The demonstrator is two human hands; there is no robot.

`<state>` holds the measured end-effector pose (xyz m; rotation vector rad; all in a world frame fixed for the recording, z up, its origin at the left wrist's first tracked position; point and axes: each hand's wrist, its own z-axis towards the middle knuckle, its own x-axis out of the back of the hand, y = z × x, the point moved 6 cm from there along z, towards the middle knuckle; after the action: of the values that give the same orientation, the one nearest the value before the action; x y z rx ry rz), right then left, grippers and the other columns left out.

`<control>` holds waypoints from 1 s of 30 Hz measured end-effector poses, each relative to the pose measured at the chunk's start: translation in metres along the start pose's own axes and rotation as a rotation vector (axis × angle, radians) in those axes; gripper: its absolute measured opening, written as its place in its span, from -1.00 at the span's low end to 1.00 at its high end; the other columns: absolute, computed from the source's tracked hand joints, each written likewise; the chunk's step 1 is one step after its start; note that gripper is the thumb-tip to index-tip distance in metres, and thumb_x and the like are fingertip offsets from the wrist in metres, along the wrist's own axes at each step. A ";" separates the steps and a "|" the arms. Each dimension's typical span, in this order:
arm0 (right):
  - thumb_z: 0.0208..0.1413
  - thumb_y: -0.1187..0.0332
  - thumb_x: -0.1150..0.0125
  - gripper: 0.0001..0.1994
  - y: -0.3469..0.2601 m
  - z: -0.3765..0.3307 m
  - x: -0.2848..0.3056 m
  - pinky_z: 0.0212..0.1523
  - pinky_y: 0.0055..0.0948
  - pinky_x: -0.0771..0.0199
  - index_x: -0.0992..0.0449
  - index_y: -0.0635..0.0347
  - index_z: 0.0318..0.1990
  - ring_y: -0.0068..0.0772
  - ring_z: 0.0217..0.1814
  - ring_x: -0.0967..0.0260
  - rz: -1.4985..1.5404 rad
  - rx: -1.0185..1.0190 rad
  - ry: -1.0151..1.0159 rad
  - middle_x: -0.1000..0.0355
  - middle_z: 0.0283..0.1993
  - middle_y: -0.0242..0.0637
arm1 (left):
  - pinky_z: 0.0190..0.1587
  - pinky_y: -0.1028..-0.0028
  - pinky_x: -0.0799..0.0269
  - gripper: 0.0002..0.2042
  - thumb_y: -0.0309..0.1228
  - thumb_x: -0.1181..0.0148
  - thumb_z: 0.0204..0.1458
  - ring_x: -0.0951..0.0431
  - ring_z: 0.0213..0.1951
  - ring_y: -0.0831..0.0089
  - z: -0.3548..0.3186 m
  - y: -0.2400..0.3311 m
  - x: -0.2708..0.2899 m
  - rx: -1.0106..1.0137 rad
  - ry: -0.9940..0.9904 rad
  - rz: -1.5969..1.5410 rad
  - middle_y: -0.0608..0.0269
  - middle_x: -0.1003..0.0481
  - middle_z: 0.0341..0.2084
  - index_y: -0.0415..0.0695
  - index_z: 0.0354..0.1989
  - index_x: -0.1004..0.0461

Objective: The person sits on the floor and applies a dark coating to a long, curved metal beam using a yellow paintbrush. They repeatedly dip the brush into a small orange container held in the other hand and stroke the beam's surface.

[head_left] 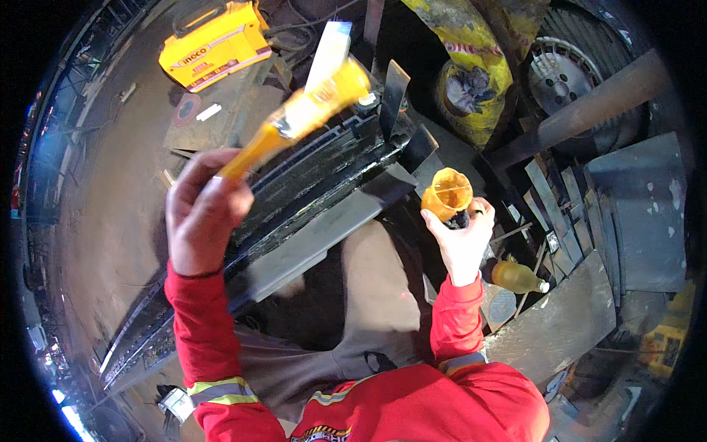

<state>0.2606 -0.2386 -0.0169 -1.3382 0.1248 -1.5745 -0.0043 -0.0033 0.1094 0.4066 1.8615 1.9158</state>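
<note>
My left hand (202, 210) is raised on the left, its fingers closed round the orange handle of a paintbrush (294, 118). The brush slants up to the right, blurred by motion, and its broad yellow end points away from me. On the right, my right hand (465, 239) grips a small orange cup (447, 193) with a dark lower part. The cup's uneven mouth faces up, and a thin strip crosses its opening. Below the brush, a long dark steel piece (317, 188) lies diagonally, with a grey metal bar (331, 228) along its near side.
A yellow machine (213, 48) stands at the far left. Far right are a yellow sack (479, 121), a wheel (563, 74) and a thick pipe (589, 107). Several metal strips (556, 206), a bottle of yellowish liquid (518, 276) and a metal plate (641, 214) lie at the right.
</note>
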 end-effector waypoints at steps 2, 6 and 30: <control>-0.37 0.11 -0.69 -0.33 0.011 0.001 0.005 0.10 -0.09 -0.32 -0.43 0.32 -0.18 0.04 0.07 -0.30 0.007 0.013 -0.007 -0.36 -0.10 0.03 | -0.41 0.58 -0.30 -0.71 -0.47 -0.10 0.18 -0.39 -0.47 0.63 0.006 -0.035 -0.011 0.051 -0.237 0.091 0.34 -0.46 -0.48 -0.36 0.03 -0.46; -0.38 0.18 -0.71 -0.37 0.022 0.002 0.010 0.07 -0.20 -0.40 -0.46 0.23 -0.14 -0.11 0.03 -0.35 0.052 -0.056 -0.026 -0.34 -0.03 -0.09 | -0.33 0.54 -0.40 -0.76 -0.55 -0.12 0.18 -0.42 -0.44 0.63 0.025 -0.080 -0.033 0.087 -0.336 0.473 0.33 -0.49 -0.47 -0.26 0.02 -0.51; -0.39 0.36 -0.71 -0.26 0.054 0.006 -0.035 0.15 -0.39 -0.36 -0.40 0.35 0.02 -0.39 0.09 -0.33 0.268 -0.347 -0.109 -0.27 0.04 -0.28 | -0.40 0.27 -0.42 -0.76 -0.59 -0.31 -0.05 -0.51 -0.45 0.10 0.064 -0.125 -0.074 -0.038 -0.639 0.770 0.03 -0.52 -0.45 -0.27 -0.17 -0.52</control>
<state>0.2937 -0.2361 -0.0724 -1.5966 0.5082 -1.2880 0.1041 0.0150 -0.0053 1.6865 1.3151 1.8870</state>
